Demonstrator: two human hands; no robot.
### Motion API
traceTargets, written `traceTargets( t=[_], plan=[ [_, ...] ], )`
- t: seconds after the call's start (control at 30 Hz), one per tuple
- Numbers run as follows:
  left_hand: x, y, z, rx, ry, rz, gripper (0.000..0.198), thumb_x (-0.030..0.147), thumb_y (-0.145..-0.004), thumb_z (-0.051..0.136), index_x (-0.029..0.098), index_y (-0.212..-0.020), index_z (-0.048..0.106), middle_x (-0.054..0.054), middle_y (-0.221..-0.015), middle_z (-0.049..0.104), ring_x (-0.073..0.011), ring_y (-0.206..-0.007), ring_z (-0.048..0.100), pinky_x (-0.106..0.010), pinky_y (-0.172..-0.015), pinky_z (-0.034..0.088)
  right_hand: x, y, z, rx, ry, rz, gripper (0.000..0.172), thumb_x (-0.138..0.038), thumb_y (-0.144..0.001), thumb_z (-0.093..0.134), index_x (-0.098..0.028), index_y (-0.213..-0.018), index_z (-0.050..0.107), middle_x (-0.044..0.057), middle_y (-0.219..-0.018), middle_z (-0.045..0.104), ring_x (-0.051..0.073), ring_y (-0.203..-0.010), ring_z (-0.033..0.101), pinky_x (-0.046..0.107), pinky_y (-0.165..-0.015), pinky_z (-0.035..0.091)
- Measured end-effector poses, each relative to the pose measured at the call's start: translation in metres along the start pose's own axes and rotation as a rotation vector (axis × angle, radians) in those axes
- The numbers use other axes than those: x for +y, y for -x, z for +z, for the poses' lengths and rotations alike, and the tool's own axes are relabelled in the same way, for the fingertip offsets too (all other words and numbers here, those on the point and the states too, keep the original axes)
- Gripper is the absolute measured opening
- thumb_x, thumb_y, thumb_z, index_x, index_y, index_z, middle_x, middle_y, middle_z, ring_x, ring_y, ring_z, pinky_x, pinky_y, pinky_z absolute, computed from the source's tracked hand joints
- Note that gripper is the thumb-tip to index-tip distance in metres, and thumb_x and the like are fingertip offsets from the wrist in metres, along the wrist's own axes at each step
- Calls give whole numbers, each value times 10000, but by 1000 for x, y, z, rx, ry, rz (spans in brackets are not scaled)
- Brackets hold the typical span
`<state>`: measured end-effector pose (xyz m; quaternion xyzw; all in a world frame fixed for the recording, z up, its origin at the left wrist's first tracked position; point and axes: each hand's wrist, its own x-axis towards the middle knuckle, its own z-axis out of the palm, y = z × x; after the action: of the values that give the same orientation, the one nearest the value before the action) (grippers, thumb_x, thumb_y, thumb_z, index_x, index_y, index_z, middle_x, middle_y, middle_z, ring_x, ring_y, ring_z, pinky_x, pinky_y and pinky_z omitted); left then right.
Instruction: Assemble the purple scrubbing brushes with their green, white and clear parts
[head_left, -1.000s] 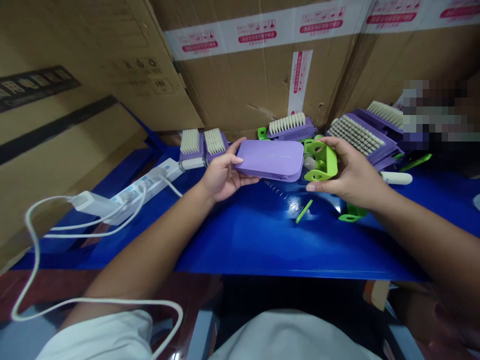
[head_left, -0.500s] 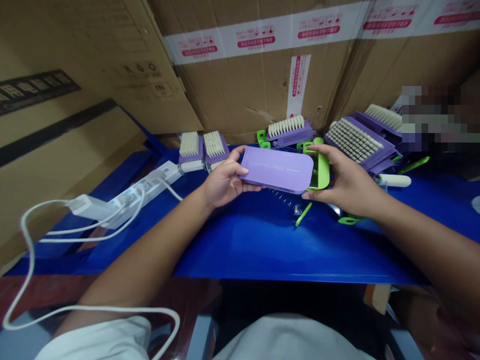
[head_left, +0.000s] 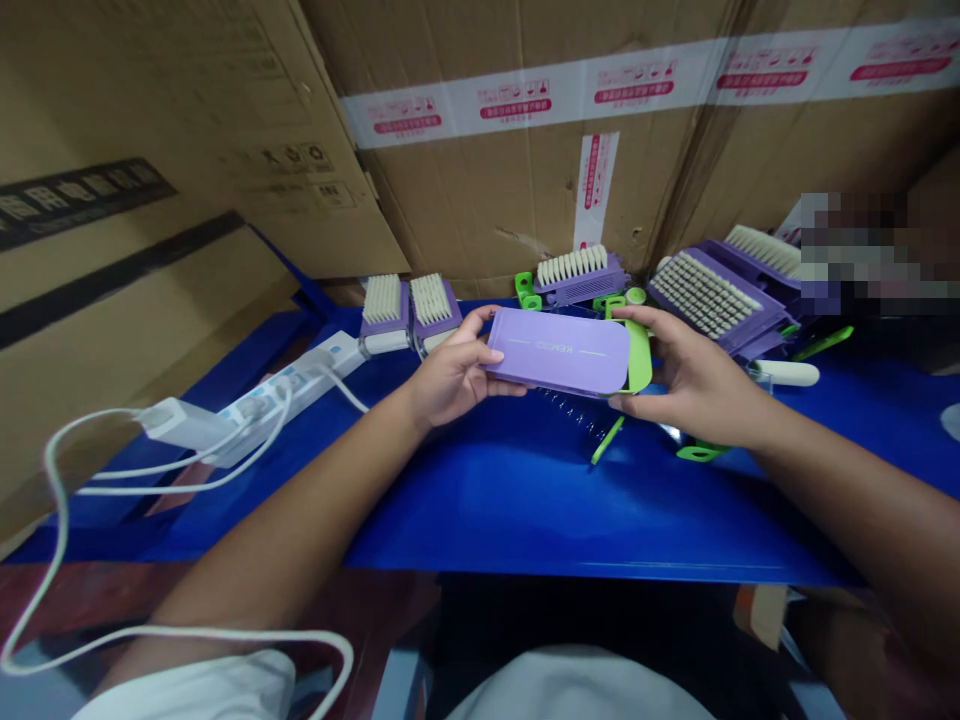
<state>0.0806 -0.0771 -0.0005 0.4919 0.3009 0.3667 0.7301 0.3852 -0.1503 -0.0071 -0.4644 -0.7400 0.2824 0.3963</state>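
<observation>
The left hand (head_left: 454, 380) grips the lilac case (head_left: 559, 352), the right hand (head_left: 694, 378) its green frame (head_left: 639, 355); one slipped finger could drop both onto the blue bench (head_left: 525, 510) below the case.

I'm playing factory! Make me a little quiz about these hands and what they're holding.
1. True or false: the left hand is holding a purple case.
2. What sticks out past the case's right end, by the right hand?
A. a green piece
B. a white cord
C. a brush
3. Fill in the gap: the table under the hands is ____.

Key: 1. True; 2. A; 3. blue
</observation>
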Motion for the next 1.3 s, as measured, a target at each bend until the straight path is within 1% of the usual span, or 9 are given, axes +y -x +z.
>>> traceTargets(
  t=[0.17,0.27,0.47,0.57,0.67,0.8,1.03,1.2,1.3],
  plan=[
    [1,2,2,-19,-47,16,730,180,-705,872,287,-1278,434,-12,-1167,685,-226,-838,813,-350,-702,707,-5,-1,2,39,-92,6,910,-424,-764,984,-280,-1555,558,161,-1593,621,390,-1361,703,581,-1097,657],
    [0,5,6,-15,-87,30,769,183,-692,937,300,-1253,424,3,-1186,651,-202,-886,791,-330,-716,708,-6,0,4,67,-78,-28,901,-431,-743,1006,-292,-1536,601,147,-1571,648,386,-1329,726,574,-1066,679],
    [-7,9,7,-31,-254,141,822,285,-673,1017,324,-1243,426,1,-1177,598,-183,-959,691,-273,-721,646,-11,6,1,37,154,-216,791,-330,-793,951,-307,-1528,660,130,-1498,721,392,-1363,719,486,-953,719],
    [-10,10,7,-41,-390,209,846,337,-688,1028,324,-1280,425,-6,-1156,602,-190,-991,668,-271,-796,601,-12,5,-1,22,235,-259,776,-280,-809,909,-308,-1540,650,119,-1488,742,368,-1266,768,463,-908,719],
    [-14,10,8,-46,-446,210,871,376,-692,1027,325,-1304,410,-17,-1188,603,-203,-1016,666,-297,-845,592,-10,3,-2,1,283,-262,737,-283,-809,892,-290,-1510,662,123,-1446,767,347,-1140,805,446,-837,716],
    [-16,9,11,-22,-422,207,862,384,-692,1026,321,-1290,408,-19,-1201,603,-198,-1012,676,-295,-833,609,-11,1,-3,-21,298,-277,704,-300,-818,889,-279,-1483,661,132,-1442,767,339,-1137,804,429,-823,711],
    [-11,13,20,-55,-263,216,758,392,-765,987,320,-1246,406,-10,-1201,584,-182,-889,702,-314,-621,690,-22,4,-12,-4,285,-343,702,-323,-826,911,-316,-1478,649,124,-1413,765,342,-1183,793,418,-848,711],
    [-7,10,10,41,-191,256,740,414,-757,1004,321,-1235,447,1,-1172,622,-172,-892,724,-265,-629,681,-12,4,-19,91,229,-319,748,-371,-796,961,-321,-1472,645,131,-1431,725,358,-1253,767,442,-902,724],
    [-5,7,5,58,-166,238,755,418,-744,1012,325,-1243,453,-4,-1201,637,-178,-900,738,-283,-650,690,-4,2,-19,127,225,-288,757,-385,-808,964,-331,-1492,647,136,-1458,711,374,-1295,748,483,-921,729]
  ],
)
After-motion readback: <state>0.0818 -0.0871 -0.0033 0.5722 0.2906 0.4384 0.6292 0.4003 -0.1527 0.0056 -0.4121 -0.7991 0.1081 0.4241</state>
